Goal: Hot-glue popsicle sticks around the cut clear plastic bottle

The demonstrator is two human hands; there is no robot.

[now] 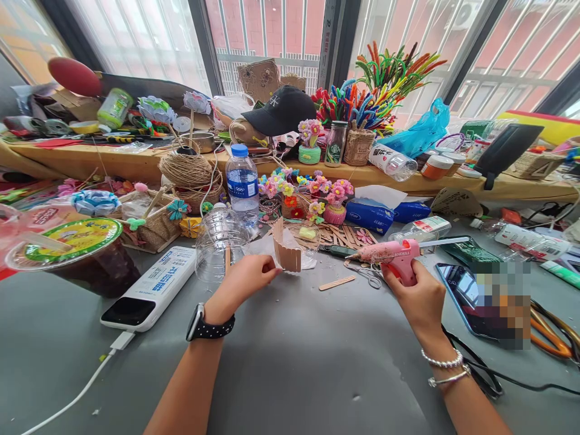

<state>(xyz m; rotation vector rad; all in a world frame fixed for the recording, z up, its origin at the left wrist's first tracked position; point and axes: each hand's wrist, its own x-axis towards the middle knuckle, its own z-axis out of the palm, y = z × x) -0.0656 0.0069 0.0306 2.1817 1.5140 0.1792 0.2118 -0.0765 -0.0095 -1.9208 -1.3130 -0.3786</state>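
Observation:
My right hand (414,296) is wrapped round the handle of a pink hot glue gun (401,260), its nozzle pointing left and a white glue stick standing out of its back. My left hand (254,275) is closed, fingertips pressed together beside the lower left edge of a small curved wall of craft sticks (286,251). Whether the fingers grip that wall or something small is hidden. The wall stands upright on white paper. One loose craft stick (337,283) lies between the hands, near small scissors (369,277). A cut clear plastic bottle (217,241) stands just behind my left hand.
On the left are a lidded drink cup (104,266) and a white power bank (151,290) with its cable. A water bottle (243,187) stands behind. A phone (466,296) and a black cord (521,382) lie right. Crafts crowd the shelf (281,166) at the back.

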